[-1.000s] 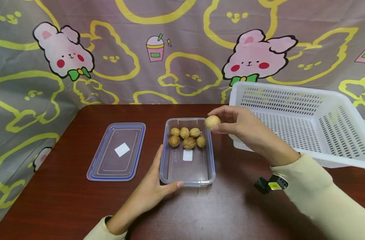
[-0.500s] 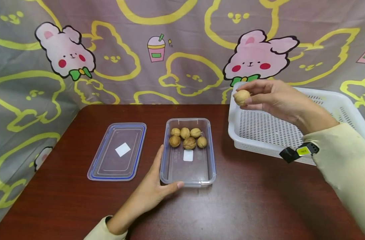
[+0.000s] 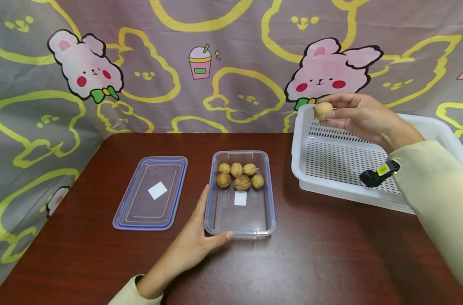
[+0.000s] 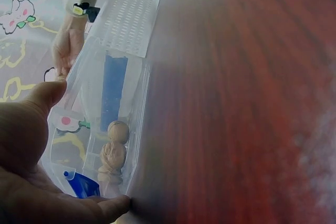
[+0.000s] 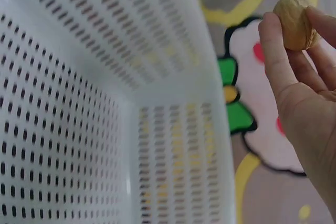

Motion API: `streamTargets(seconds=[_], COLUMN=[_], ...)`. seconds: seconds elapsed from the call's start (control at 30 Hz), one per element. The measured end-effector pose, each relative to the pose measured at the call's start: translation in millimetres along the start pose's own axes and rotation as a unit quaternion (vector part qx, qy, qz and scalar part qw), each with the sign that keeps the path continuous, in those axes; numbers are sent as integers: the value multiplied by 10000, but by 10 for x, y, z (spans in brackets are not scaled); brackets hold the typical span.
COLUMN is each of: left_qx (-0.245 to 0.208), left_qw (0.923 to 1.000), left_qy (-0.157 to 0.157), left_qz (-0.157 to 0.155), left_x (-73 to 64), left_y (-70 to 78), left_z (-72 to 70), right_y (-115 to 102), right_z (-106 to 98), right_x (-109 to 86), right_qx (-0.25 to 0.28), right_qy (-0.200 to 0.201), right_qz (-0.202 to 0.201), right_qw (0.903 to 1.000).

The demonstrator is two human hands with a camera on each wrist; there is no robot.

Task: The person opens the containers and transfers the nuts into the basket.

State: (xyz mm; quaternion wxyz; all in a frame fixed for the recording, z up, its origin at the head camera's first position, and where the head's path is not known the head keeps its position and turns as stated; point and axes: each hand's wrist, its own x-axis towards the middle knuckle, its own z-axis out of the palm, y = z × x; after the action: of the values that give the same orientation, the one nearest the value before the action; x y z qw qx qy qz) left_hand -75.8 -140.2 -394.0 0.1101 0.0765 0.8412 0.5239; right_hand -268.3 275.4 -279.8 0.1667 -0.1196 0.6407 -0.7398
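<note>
We hold one pale walnut (image 3: 323,111) in the air, pinched between thumb and fingers of our right grip (image 3: 362,115); in the head view it overlaps the far left corner of the white perforated basket (image 3: 328,184). Our left grip (image 3: 195,231) is spread rather than clenched, lying against the near left corner of a clear plastic container (image 3: 239,218), its thumb along the near rim. Six walnuts (image 3: 242,183) sit in two rows towards the container's far end. Left of it, a blue-edged clear lid (image 3: 149,209) lies flat on our dark red-brown surface (image 3: 311,262). Behind hangs a cartoon-print curtain (image 3: 241,46).
</note>
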Motion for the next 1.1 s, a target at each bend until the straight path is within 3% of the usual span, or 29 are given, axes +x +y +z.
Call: streamTargets(seconds=[0.17, 0.37, 0.67, 0.87, 1.1], left_qx=[41, 9, -39, 18, 34], left_qw=[10000, 10000, 10000, 10000, 10000], left_qy=[4, -1, 4, 14, 7], left_qz=[-37, -51, -62, -36, -13], left_x=[-5, -8, -11, 1, 9], left_y=[-19, -29, -23, -26, -29], left_z=[0, 6, 8, 3, 1], right_y=[144, 299, 470, 547, 569], right_z=[-160, -306, -409, -426, -418], right_x=[58, 104, 172, 202, 255], right_qx=[98, -744, -956, -1507, -1694], right_qy=[377, 577, 367, 174, -76], right_qz=[282, 729, 1031, 1259, 1593], right_qw=[9988, 9929, 9894, 9804, 9725])
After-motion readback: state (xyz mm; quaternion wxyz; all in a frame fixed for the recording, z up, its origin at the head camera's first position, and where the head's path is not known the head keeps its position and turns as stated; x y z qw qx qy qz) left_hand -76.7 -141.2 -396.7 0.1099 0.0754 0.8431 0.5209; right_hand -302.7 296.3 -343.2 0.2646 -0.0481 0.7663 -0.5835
